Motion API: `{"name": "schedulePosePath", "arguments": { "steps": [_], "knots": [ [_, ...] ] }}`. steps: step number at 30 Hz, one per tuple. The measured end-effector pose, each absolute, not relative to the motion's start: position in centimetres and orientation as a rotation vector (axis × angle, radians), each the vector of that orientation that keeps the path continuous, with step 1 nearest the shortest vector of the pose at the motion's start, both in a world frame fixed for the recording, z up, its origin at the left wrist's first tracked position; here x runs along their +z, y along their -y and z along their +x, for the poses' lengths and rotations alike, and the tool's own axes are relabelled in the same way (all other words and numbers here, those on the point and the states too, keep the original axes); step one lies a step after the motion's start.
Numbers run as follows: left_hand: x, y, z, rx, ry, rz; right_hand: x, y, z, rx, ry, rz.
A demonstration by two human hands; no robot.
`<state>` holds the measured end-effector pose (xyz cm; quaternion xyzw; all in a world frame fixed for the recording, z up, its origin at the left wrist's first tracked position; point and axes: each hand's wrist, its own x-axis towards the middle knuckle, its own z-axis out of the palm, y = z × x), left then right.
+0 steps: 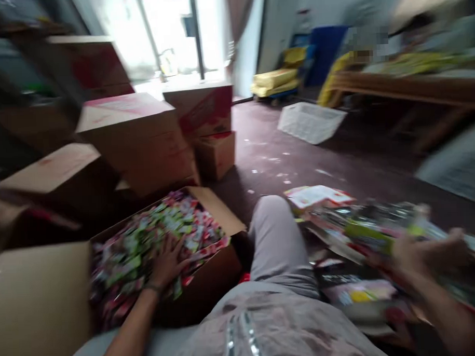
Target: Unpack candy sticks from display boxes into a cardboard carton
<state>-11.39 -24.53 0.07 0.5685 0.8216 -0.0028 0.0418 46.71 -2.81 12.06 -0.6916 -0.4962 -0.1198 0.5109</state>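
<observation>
Your left hand (168, 261) lies with its fingers spread wide on the small packets (133, 262), just inside the box's near edge, apparently gripping none. Your right hand (430, 249) is over or at the loose pile of bags (370, 242) beside your knee (276, 228); it is too blurred to tell whether its fingers hold anything.

The packets fill the open box (212, 275) about to its rim, and a few sit right at the near edge, so a sweep of your left hand toward you could spill some onto the floor (255, 130). The bags overlap untidily and look slick; a careless push might slide them apart.

The packets look flat and shiny: mostly green in the middle, red and pink toward the right corner, purplish along the left edge. Bigger cartons (139, 150) stand beyond the box's far edge.
</observation>
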Motion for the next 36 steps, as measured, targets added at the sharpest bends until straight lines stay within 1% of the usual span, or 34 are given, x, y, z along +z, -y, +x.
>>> {"name": "schedulePosePath", "arguments": {
  "steps": [3, 5, 7, 8, 12, 15, 17, 20, 23, 26, 28, 31, 34, 36],
  "knots": [
    [1.2, 26.6, -12.0, 0.16, -2.461, 1.807, 11.9, 0.5, 38.8, -0.19, 1.556, -1.386],
    [1.9, 28.9, -11.9, 0.243, -2.456, 1.875, 11.7, 2.1, 30.1, -0.082, 1.829, -1.095],
    [2.3, 31.6, -11.8, 0.271, -2.526, 1.855, 11.0, 5.9, 21.1, 0.102, 2.162, -0.687],
    [2.4, 32.9, -12.0, 0.276, -2.6, 1.792, 10.4, 8.1, 16.9, 0.194, 2.317, -0.487],
    [2.6, 37.0, -14.6, 0.284, -2.972, 1.255, 7.6, 15.8, 3.3, 0.279, 2.782, 0.167],
    [3.1, 38.1, -17.0, 0.257, -3.052, 0.997, 6.5, 18.4, -5.1, 0.242, 2.869, 0.391],
    [3.5, 37.5, -18.3, 0.246, -3.032, 0.973, 6.2, 18.4, -10.0, 0.19, 2.897, 0.387],
    [3.5, 34.7, -19.5, 0.254, -2.947, 1.031, 5.2, 16.7, -14.7, 0.154, 3.049, 0.198],
    [2.4, 31.4, -20.1, 0.251, -2.787, 1.047, 3.3, 13.8, -15.5, 0.22, 3.148, -0.021],
    [1.2, 29.8, -20.1, 0.319, -2.758, 1.035, 1.9, 11.6, -14.2, 0.277, 3.141, -0.126],
    [0.8, 30.2, -19.9, 0.345, -2.783, 1.036, 1.6, 11.1, -13.3, 0.327, 3.123, -0.201],
    [0.6, 32.2, -19.5, 0.229, -2.747, 1.0, 1.9, 11.6, -12.7, 0.468, 3.085, -0.281],
    [0.9, 34.4, -19.1, 0.095, -2.714, 0.931, 3.1, 11.9, -13.2, 0.567, 2.987, -0.197],
    [1.2, 35.3, -18.8, 0.073, -2.724, 0.874, 4.2, 11.3, -14.2, 0.629, 2.909, -0.129]
  ]
}}
